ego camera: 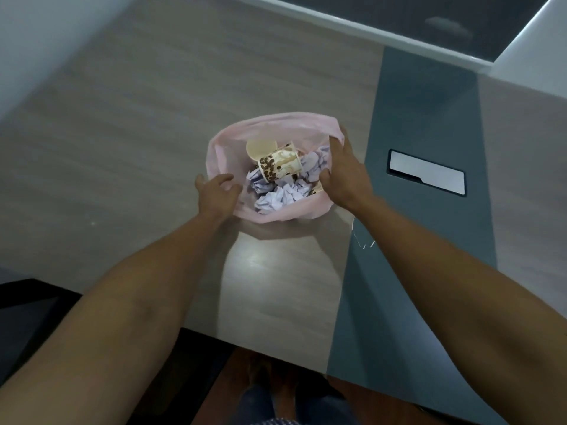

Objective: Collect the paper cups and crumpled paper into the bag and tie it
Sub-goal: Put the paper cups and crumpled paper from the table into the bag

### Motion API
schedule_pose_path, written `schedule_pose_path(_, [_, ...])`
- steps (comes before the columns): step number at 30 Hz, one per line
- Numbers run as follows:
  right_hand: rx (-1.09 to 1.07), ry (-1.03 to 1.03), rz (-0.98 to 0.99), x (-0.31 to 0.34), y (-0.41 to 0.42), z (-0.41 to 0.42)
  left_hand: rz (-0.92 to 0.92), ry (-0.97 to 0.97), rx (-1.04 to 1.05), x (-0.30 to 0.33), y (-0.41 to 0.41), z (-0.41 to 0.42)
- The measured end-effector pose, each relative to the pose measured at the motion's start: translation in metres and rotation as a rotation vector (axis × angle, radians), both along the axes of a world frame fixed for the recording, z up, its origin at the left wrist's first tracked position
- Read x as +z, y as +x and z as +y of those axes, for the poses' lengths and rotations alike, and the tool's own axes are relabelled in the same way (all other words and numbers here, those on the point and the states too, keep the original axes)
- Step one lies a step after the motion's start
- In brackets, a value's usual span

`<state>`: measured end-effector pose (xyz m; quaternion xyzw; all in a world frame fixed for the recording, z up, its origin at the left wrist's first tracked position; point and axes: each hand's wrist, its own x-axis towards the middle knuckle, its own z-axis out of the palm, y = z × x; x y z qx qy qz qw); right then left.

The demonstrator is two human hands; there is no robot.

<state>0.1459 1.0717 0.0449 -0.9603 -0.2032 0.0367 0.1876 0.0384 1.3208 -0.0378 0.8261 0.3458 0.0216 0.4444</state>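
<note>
A thin pink plastic bag [276, 122] stands open on the wooden table [122, 133]. Inside it lie paper cups with a coffee-bean print [279, 165] and several balls of crumpled white paper [280, 197]. My left hand [216, 193] is at the bag's left rim, fingers curled around the plastic edge. My right hand [343, 170] is at the bag's right rim, thumb inside and fingers over the outside, holding the plastic there. The bag's mouth is wide and untied.
A dark grey-green strip [423, 124] runs down the table on the right, with a white rectangular cover plate [426, 172] set in it. A white-framed glass panel [399, 35] borders the far edge. The table's near edge is just in front of my legs.
</note>
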Motion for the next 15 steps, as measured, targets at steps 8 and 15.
schedule_pose_path(8, [-0.039,0.014,-0.111,0.014,0.004,-0.012,-0.16,0.154,-0.047,0.036,0.008,-0.004])
schedule_pose_path(15, [-0.054,0.058,-0.096,0.048,-0.002,-0.008,-0.269,0.263,-0.069,0.108,-0.003,0.018])
